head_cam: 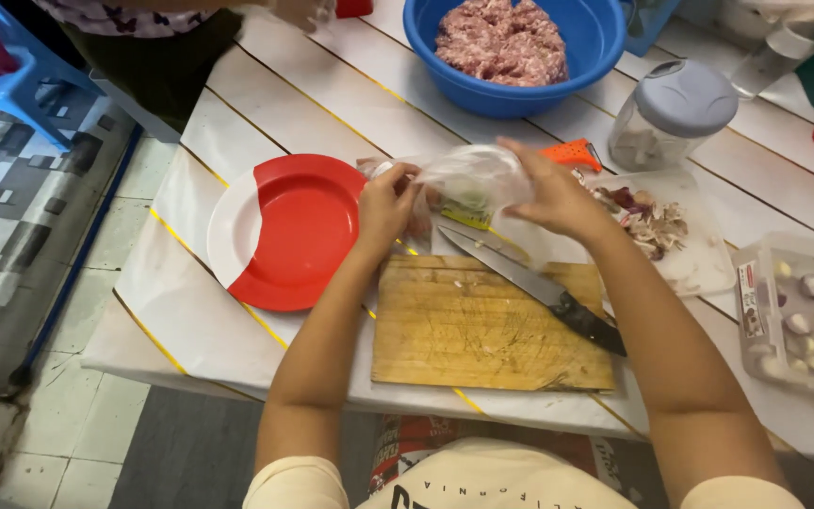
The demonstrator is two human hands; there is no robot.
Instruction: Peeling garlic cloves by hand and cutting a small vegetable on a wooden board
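Hands came first in my count: two of them, both mine, both closed on one clear plastic bag (471, 181). My left hand (386, 205) pinched its left end between curled fingers, and my right hand (550, 196) gripped its right end with the fingers folded over the film. I held the bag above the far edge of the one wooden cutting board (482, 325), which sat at the table's near edge. The bag's long axis ran left to right, roughly along that far edge, bulging upward in the middle. One knife (539, 287) lay across the board, its blade tip pointing toward the far left and its dark handle toward the near right corner. One red plate (294, 231) sat left of the board. One blue bowl (595, 47) of minced meat stood toward the table's far edge.
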